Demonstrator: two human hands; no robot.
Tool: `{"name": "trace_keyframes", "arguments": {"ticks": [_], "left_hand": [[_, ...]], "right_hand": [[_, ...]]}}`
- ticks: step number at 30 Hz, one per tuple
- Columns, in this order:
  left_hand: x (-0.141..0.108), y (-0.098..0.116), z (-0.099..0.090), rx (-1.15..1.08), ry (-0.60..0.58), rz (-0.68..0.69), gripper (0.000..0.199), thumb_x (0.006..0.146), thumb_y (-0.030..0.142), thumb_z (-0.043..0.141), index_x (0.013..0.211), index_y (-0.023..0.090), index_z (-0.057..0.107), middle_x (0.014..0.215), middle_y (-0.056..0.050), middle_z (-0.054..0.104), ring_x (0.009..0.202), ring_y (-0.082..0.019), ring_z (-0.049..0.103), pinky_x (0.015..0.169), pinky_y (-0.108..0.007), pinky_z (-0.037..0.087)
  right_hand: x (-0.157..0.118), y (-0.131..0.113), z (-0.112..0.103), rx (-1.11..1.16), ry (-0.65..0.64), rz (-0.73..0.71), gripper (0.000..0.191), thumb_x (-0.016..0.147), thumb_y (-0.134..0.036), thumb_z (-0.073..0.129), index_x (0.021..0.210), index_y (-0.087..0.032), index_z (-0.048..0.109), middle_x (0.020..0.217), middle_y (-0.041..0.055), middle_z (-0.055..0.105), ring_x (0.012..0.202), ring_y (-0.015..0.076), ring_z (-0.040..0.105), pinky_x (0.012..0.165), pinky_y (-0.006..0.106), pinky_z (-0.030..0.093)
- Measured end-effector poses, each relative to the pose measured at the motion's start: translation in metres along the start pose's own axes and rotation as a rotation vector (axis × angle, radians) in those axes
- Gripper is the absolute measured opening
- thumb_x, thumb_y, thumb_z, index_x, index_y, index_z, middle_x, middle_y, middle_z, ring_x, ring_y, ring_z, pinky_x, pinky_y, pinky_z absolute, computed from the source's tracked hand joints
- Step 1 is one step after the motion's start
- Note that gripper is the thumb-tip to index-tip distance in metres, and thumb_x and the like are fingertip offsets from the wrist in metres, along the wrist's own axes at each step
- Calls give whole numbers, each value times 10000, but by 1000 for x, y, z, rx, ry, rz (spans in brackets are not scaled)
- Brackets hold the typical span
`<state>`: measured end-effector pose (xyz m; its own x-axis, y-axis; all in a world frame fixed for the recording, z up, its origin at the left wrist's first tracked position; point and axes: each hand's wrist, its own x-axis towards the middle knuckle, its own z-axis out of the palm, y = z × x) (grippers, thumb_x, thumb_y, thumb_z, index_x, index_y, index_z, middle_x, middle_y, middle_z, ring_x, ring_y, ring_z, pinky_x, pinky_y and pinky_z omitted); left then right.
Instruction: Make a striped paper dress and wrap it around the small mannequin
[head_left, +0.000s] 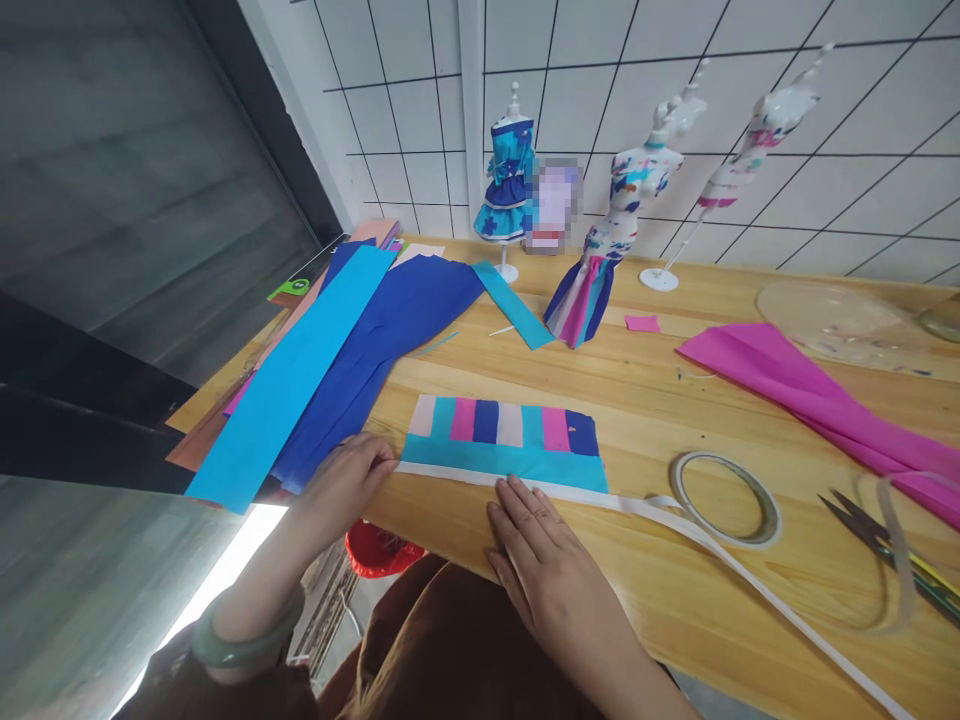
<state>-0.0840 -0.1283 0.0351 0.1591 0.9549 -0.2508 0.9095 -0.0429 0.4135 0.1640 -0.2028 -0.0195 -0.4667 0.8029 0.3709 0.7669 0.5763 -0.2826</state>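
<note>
A small fabric panel [510,460] lies flat on the table, with pink, turquoise, magenta and navy vertical stripes above a turquoise band. A white tape strip [442,471] runs along its near edge, then trails right past a tape roll [727,500] towards the lower right corner. At the strip's left end, my left hand [356,475] has its fingers curled together, pinching the strip by the panel's corner. My right hand [544,560] lies flat, fingers extended, with fingertips pressing the strip at mid-length.
Turquoise cloth [300,370] and blue cloth [390,330] lie left. Behind stand a dressed mini mannequin [512,180], one in a striped skirt [585,300] and another mannequin form [742,165]. Magenta cloth [810,390] and open scissors [877,535] lie right. A red bin [379,552] sits below the edge.
</note>
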Motion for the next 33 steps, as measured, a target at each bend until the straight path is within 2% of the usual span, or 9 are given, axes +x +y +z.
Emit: {"name": "trace_keyframes", "arguments": {"ticks": [5,10,15,17,21,24,27,31,33], "left_hand": [[-1,2,-2,-14,-1,32,193,855,275,385,728,210,514,849,-45,610,891,-233,541,778,-355,378],[-2,2,-5,-75,20,65,197,846,295,424,703,214,533,807,-26,621,831,-212,560,724,-311,396],[-5,-2,-9,-193,25,-28,203,841,342,466,746,209,586,760,-1,636,719,-178,572,629,-276,398],[-6,-4,-10,-311,30,-78,202,813,372,519,749,199,602,727,-1,644,695,-171,583,602,-266,407],[-6,-5,-10,-682,-7,-134,206,767,384,611,749,181,587,690,-8,665,676,-151,619,622,-260,468],[-5,-5,-9,-826,-26,-154,205,756,364,646,749,170,579,684,-17,677,627,-128,613,610,-251,480],[-5,-6,-8,-828,-11,-150,217,762,376,644,770,169,577,699,-19,673,621,-125,606,609,-256,485],[-5,-7,-8,-674,47,-108,237,785,411,608,770,178,570,682,9,613,658,-127,593,657,-267,492],[-4,-6,-8,-722,55,-121,247,778,420,618,767,178,567,701,14,609,674,-126,605,685,-278,506]], "right_hand": [[0,0,0,-3,19,-7,332,938,-208,443,1188,-85,624,1332,144,546,1288,269,440,1065,469,401],[0,0,1,-4,11,-11,334,937,-207,441,1192,-86,620,1333,145,545,1297,268,428,1076,474,386],[-3,3,3,-20,-12,-35,347,927,-202,468,1221,-72,599,1367,161,505,1311,288,402,1086,490,368],[-5,5,4,-54,-37,-65,362,919,-193,482,1241,-59,580,1384,174,482,1322,305,380,1085,507,363],[-7,8,6,-106,-59,-106,378,913,-187,487,1256,-48,564,1405,188,451,1333,324,355,1076,518,370],[-8,9,6,-125,-53,-129,379,908,-186,493,1249,-38,567,1399,195,456,1327,334,363,1066,526,381],[-8,10,7,-129,-49,-134,382,906,-189,498,1249,-35,565,1399,190,458,1329,331,360,1074,524,372],[-9,9,8,-125,-36,-129,374,912,-193,488,1241,-37,570,1399,193,458,1331,328,360,1073,521,375],[-8,9,8,-133,-31,-137,374,914,-197,483,1238,-33,572,1398,199,456,1329,332,362,1065,525,384]]}}
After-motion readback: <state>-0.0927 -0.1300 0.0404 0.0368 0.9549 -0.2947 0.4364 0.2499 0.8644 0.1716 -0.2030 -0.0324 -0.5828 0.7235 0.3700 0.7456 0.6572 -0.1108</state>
